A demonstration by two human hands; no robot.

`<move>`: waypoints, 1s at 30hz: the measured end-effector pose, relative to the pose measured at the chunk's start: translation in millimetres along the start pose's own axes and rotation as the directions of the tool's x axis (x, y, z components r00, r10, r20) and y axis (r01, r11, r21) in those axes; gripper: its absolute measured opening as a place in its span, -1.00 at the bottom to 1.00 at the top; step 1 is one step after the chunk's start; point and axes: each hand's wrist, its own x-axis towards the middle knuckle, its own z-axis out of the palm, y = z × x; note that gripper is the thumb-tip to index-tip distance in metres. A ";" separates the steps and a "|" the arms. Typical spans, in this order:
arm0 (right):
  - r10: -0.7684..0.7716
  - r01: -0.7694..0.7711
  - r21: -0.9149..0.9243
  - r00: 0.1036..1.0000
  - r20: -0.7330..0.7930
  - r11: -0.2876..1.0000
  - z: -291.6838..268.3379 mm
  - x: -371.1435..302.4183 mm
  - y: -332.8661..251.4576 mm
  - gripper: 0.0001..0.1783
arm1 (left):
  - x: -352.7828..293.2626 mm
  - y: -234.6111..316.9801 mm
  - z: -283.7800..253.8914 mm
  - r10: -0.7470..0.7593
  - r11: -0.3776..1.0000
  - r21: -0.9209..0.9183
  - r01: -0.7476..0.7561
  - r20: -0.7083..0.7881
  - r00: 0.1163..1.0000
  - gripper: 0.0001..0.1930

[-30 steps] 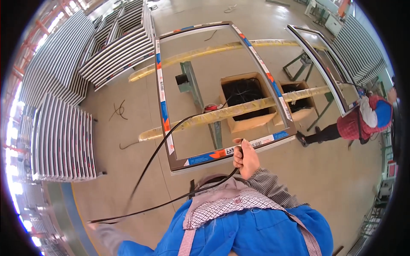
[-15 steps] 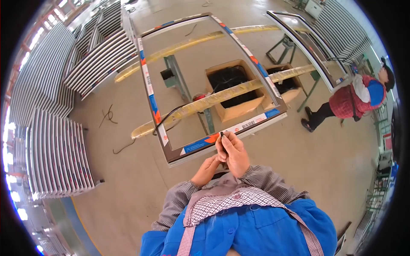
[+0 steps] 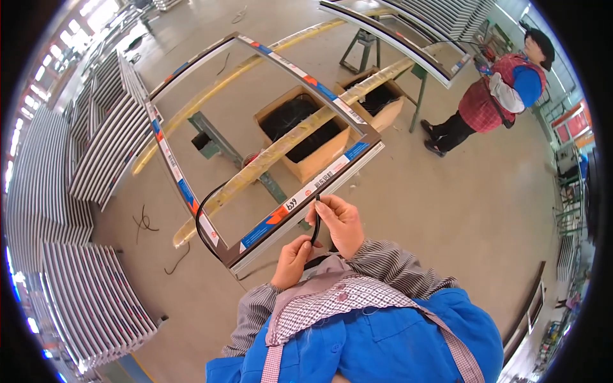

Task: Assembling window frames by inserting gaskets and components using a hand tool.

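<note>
Your left hand pinches the black strip low, fingers closed on it; your right hand pinches it higher, a short end showing past those fingers. Best keep that span untwisted. Just beyond your fingertips lies the labelled frame; farther, a yellow padded bar runs beneath.

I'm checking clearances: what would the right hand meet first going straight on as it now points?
The right hand would probably meet the frame's near rail first, though their relative height is unclear.
</note>
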 end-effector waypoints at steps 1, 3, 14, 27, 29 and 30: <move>0.002 -0.002 -0.005 1.000 -0.020 1.000 -2.1 -0.8 -1.4 -0.77 | 1.8 0.3 0.9 -0.003 1.000 0.008 0.003 0.013 1.000 -0.73; -0.019 0.019 0.002 0.999 -0.040 1.000 -6.4 -1.7 -0.9 -0.77 | 4.5 -0.3 2.1 -0.026 0.999 0.026 0.025 0.021 0.999 -0.72; 0.119 -0.083 0.129 0.947 -0.300 0.988 -40.2 16.9 30.7 -0.76 | 10.1 -7.0 2.8 -0.074 0.993 0.095 0.072 0.022 0.997 -0.75; -0.006 -0.566 -0.592 0.720 -0.694 0.573 -140.8 112.0 146.1 -0.62 | -21.8 -21.5 -33.8 0.054 0.678 0.728 0.102 -0.188 0.981 -0.77; 0.074 -0.641 -0.535 0.675 -0.734 0.550 -141.6 120.3 146.6 -0.60 | -17.6 -21.2 -31.2 0.065 0.678 0.729 0.095 -0.187 0.980 -0.77; 0.077 -0.643 -0.529 0.672 -0.736 0.554 -142.6 121.6 146.4 -0.60 | -15.2 -20.6 -30.3 0.078 0.683 0.725 0.088 -0.192 0.978 -0.77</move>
